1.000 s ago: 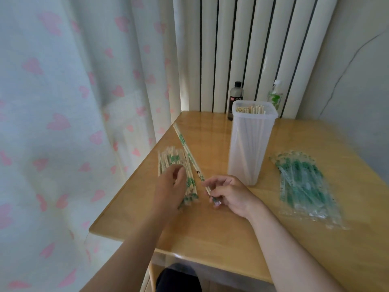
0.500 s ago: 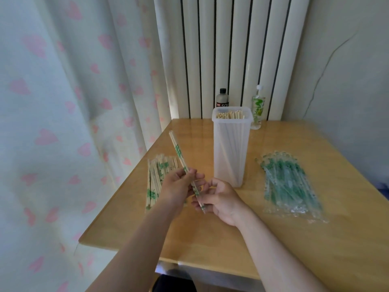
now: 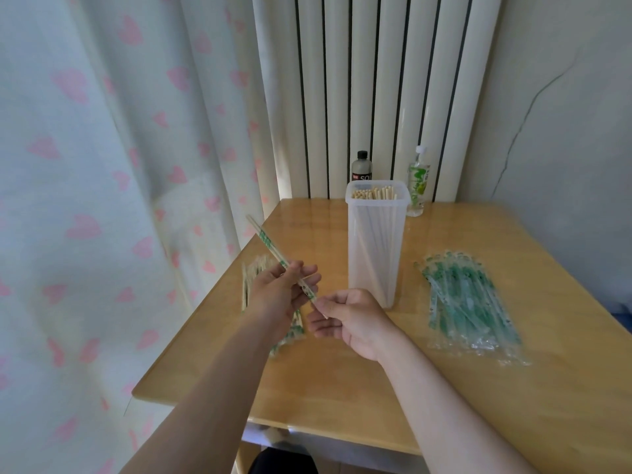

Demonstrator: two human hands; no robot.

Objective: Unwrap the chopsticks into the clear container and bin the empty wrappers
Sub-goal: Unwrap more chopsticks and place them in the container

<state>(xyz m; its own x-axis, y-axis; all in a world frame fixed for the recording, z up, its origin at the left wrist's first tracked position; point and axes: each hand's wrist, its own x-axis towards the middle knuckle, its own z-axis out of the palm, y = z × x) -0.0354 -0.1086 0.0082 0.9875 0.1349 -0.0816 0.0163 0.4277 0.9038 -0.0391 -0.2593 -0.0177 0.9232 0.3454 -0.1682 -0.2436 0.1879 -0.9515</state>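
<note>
A wrapped pair of chopsticks (image 3: 265, 238) with green print is held above the table, slanting up to the left. My left hand (image 3: 278, 295) grips it around its middle. My right hand (image 3: 347, 319) pinches its lower end between thumb and fingers. The tall clear container (image 3: 376, 248) stands just behind my right hand, with bare chopstick ends showing at its top. A pile of wrapped chopsticks (image 3: 251, 282) lies on the table under my left hand, partly hidden by it. Empty green-printed wrappers (image 3: 468, 302) lie in a heap to the right of the container.
The wooden table (image 3: 342, 388) has its left edge close to a curtain (image 3: 85, 200) with pink hearts. A dark bottle (image 3: 361, 165) and a clear bottle with a green label (image 3: 418, 183) stand at the back by the radiator. No bin is in view.
The wrapped pair was lifted off the table. My left hand left the pile and took hold of the pair's middle, while my right hand kept its lower end. The camera tilted up.
</note>
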